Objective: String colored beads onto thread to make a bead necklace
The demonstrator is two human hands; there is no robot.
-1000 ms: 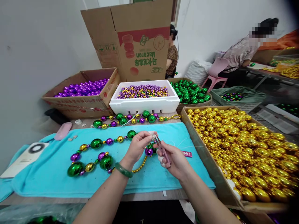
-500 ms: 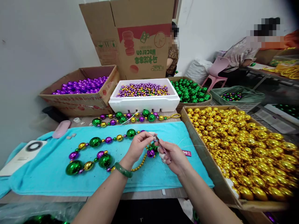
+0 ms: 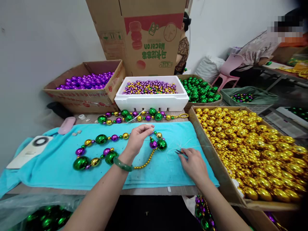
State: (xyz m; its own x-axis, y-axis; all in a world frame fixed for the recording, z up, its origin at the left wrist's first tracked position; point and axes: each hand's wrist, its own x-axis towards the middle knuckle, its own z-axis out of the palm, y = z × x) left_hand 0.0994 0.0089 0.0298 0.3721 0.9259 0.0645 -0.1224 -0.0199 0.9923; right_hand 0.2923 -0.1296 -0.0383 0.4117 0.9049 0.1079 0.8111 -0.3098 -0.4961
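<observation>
My left hand (image 3: 139, 139), a green bangle (image 3: 123, 164) at its wrist, is closed in a pinch above the bead necklace (image 3: 101, 139). What its fingertips hold is too small to make out. Purple, green and gold beads of the necklace lie in a loop on the turquoise towel (image 3: 60, 173), partly hidden behind that hand. To the right, low over the towel, my right hand (image 3: 194, 163) is closed around small dark pointed snips (image 3: 180, 152), tips facing left. Loose curls of clear thread (image 3: 172, 150) lie beside the tips.
A box of gold beads (image 3: 250, 154) borders the towel on the right. Behind stand a purple-bead box (image 3: 83, 99), a white foam tray (image 3: 151, 102) and a green-bead box (image 3: 202, 89). Another bead strand (image 3: 128, 117) lies before the tray. Two people sit farther back.
My hands have parted. The right one moved right and down to the towel with the snips; the left shifted slightly left and up, still pinched. The clear thread curls now show between them.
</observation>
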